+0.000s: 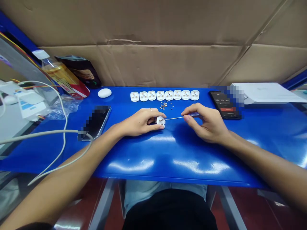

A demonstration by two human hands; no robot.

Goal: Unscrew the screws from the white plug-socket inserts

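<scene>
Between the thumb and fingers of my left hand (141, 123) is a small white plug part (161, 122), its face with metal fittings turned to the right. My right hand (207, 123) grips a screwdriver (174, 118) by its dark purple handle. The thin shaft points left, and its tip meets the face of the plug part. Just beyond my hands lies a loose pile of small brass-coloured screws (164, 105). Behind the screws, several similar white plug parts (169, 95) stand in a row, each showing metal pieces inside.
On the left are a phone (97, 123), a white oval object (104, 93), a drink bottle (64, 76), clear plastic wrap (63, 107) and looping white cables (62, 127). To the right lie a phone with a running timer (225, 105) and a white box (268, 92). Cardboard (168, 64) walls the back.
</scene>
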